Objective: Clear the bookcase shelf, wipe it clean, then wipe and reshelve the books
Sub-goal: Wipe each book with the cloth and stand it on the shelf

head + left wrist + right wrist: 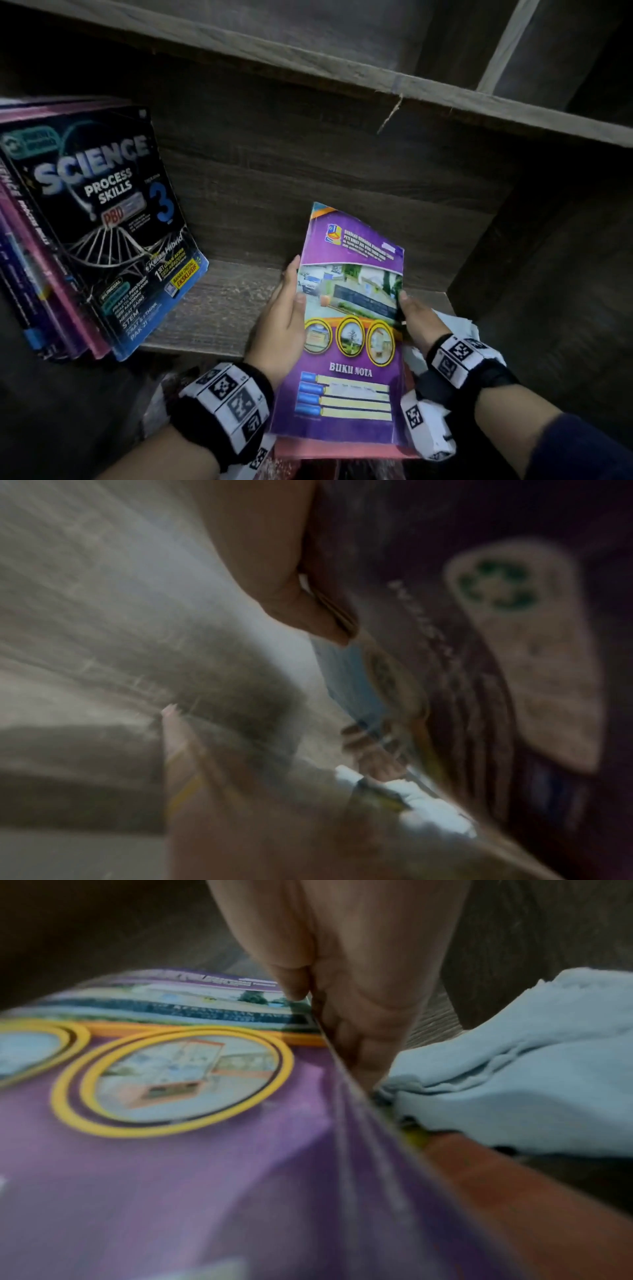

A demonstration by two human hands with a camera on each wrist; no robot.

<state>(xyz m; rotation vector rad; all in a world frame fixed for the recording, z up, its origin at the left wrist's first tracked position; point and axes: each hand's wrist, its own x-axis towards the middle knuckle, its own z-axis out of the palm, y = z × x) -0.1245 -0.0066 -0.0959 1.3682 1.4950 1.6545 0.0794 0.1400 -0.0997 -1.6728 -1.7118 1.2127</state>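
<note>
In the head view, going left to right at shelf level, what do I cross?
Leaning Science Process Skills book → bare shelf board → left hand → purple Buku Nota notebook → right hand → white cloth.

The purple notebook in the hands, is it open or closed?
Closed. The purple notebook shows its whole front cover with no pages spread; the left hand and right hand grip its two side edges.

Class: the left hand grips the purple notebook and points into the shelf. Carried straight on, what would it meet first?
Probably the shelf's back panel. From the left hand on the notebook, the way over the shelf board looks free; the science books lean off to the left. Depth is unclear.
</note>
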